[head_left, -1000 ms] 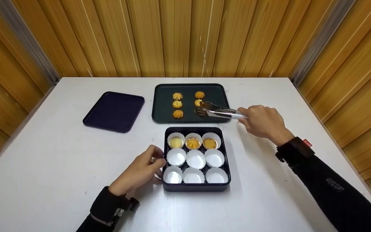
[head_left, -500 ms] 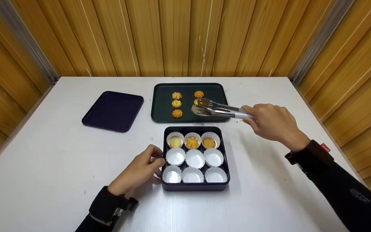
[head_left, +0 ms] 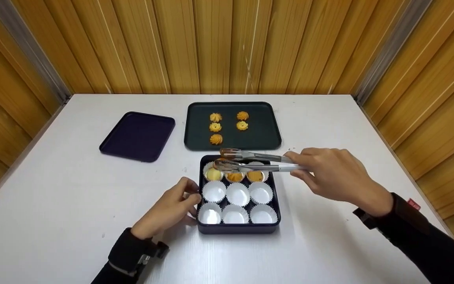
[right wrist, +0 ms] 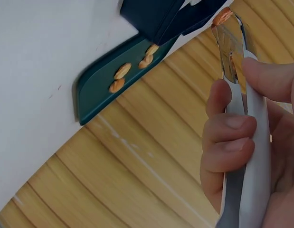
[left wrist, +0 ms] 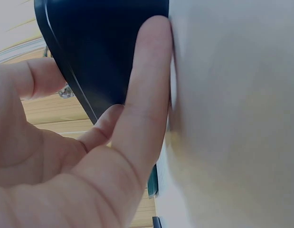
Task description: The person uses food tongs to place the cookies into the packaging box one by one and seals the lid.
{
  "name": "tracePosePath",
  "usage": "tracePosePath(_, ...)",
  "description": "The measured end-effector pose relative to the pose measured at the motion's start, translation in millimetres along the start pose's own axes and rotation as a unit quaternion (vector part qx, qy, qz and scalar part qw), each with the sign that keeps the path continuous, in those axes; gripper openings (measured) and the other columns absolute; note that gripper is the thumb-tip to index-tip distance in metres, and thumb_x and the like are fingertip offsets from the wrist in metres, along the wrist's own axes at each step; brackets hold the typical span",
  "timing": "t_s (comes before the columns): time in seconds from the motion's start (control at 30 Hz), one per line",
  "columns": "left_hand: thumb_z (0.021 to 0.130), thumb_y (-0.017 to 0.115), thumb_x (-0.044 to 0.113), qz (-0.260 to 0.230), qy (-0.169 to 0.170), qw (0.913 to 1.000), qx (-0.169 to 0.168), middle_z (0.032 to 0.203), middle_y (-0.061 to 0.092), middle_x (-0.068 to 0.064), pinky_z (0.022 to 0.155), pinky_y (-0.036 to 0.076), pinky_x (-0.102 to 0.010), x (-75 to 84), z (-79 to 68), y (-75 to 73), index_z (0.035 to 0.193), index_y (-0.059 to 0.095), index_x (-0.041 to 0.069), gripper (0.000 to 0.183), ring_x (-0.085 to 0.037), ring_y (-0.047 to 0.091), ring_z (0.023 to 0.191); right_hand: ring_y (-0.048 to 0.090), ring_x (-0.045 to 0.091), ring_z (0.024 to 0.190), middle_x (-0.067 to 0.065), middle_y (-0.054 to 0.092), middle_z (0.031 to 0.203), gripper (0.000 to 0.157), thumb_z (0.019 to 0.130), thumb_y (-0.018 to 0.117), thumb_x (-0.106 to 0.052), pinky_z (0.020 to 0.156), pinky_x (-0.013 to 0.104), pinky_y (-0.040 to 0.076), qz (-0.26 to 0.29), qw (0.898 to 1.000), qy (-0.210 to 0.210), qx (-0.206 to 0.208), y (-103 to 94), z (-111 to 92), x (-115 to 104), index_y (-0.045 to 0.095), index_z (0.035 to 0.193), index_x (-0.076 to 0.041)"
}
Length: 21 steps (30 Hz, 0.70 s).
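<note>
My right hand (head_left: 331, 175) grips metal tongs (head_left: 268, 168) with pale handles, reaching over the back row of a dark square box (head_left: 239, 228). Between the tong tips is a brown cookie (right wrist: 223, 16), clearest in the right wrist view. White paper cups fill the box in three rows. The back row holds a pale yellow cookie (head_left: 213, 174), an orange cookie (head_left: 234, 177) and a brownish cookie (head_left: 255, 176), partly covered by the tongs. Against the box's left wall rest the fingers of my left hand (head_left: 170, 207), its thumb near the rim.
A dark green tray (head_left: 260, 138) behind the box carries several piped cookies, such as a swirled cookie (head_left: 216, 139). To the left lies a flat dark purple lid or tray (head_left: 138, 136). A wood-panelled wall (head_left: 215, 47) borders the white table (head_left: 53, 189).
The tongs have come from the green tray toward me, over the box's back row, carrying the front right cookie off the tray. My left hand stays at the box.
</note>
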<state>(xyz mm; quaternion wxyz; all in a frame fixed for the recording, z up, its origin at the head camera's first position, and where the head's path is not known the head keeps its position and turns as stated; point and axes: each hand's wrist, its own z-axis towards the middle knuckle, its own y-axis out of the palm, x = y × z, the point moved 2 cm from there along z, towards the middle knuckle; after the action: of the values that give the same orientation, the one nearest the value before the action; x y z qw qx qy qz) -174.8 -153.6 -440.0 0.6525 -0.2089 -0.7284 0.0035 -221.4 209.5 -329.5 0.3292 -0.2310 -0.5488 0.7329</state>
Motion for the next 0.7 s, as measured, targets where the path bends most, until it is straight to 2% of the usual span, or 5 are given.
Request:
tracePosePath(0.23,0.104,0.058,0.018,-0.006,-0.001,1.0,0.002,0.124,0.062,-0.019,0.067,0.069,-0.044,0.9,-0.3,1.1,0.128,0.05,0.002,0.03,-0.024,0.069,0.08,0.042,0.004,0.055,-0.009,0.063,0.081,0.032,0.091,0.084,-0.021,0.043,0.019,0.031,-0.009,0.999,-0.04,-0.004,7.9,-7,-17,0.074,0.121,-0.023)
tracePosePath(0.7,0.104,0.058,0.018,-0.019,-0.008,0.9998,0.006,0.128,0.06,-0.02,0.067,0.068,-0.044,1.8,-1.2,1.9,0.129,0.05,0.001,0.031,-0.024,0.069,0.081,0.044,0.004,0.053,-0.005,0.071,0.088,0.037,0.089,0.085,-0.022,0.041,0.017,0.029,-0.013,0.998,-0.061,-0.011,13.5,-6,-28,0.078,0.126,-0.017)
